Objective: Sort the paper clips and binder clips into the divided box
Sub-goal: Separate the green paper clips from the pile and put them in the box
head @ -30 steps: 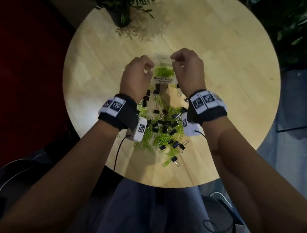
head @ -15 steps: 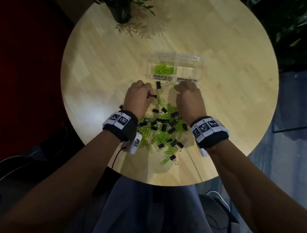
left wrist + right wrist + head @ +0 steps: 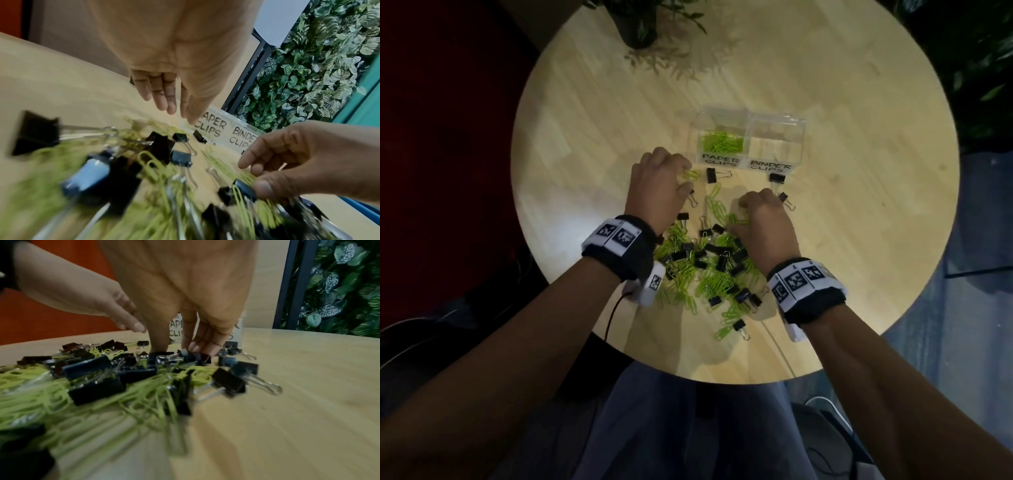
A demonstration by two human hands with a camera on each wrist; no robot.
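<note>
Tangling is the chief risk: green paper clips (image 3: 714,284) and black binder clips (image 3: 717,260) lie heaped together at the 6 o'clock side of the round wooden surface (image 3: 592,113), and a pinch at one thin wire loop could lift a chain of others, or a binder clip's steel handle hooked through it. Such a stray would then fall into the wrong half of the divided box (image 3: 777,123).

That box, clear hard plastic with hand-lettered labels, stands at about 12 o'clock from the heap. Its left half, marked for paper clips, holds a small green pile; the right half, marked for binder clips, looks empty. Two binder clips lie just before its front wall and could be knocked aside by a passing wrist.

The left hand (image 3: 657,186) hangs at 10 o'clock of the heap, fingers bent downward over a few loose paper clips; I cannot tell whether it grips any. The right hand (image 3: 762,222), at 2 o'clock, has its fingertips (image 3: 203,348) pressed down among the clips, curled as if pinching, though what it holds is hidden.

The paper clips are smooth and slippery; the binder clips are boxy, with springy wire arms.
</note>
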